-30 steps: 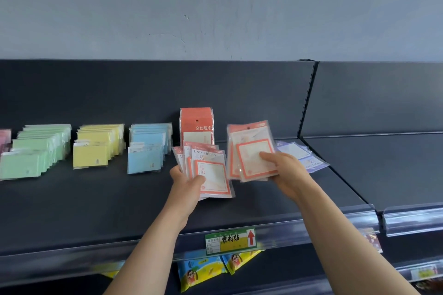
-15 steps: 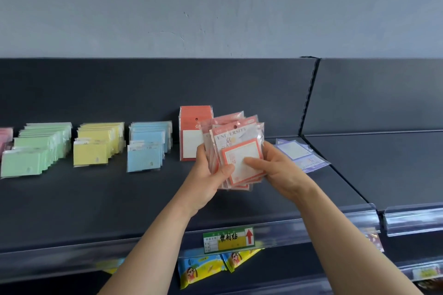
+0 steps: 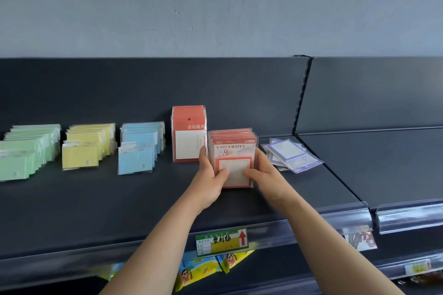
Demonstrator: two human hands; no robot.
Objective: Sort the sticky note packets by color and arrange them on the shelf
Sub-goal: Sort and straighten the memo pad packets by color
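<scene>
Hands, left hand [image 3: 209,181] and right hand [image 3: 263,175], clasp upright red packet stack [image 3: 232,151].

Left hand [image 3: 210,181] and right hand [image 3: 265,176] bare — forearms bare too

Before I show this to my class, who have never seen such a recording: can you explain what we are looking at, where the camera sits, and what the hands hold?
There is no machine here. A person wears one camera on the head, looking forward and down, so you see their own bare arms. The left hand and right hand grip a stack of red packets from either side, upright, low on the dark shelf. Along the shelf, from the left, stand green packets, yellow packets, blue packets and a taller red stack. Right of the hands, purple packets lie flat.
</scene>
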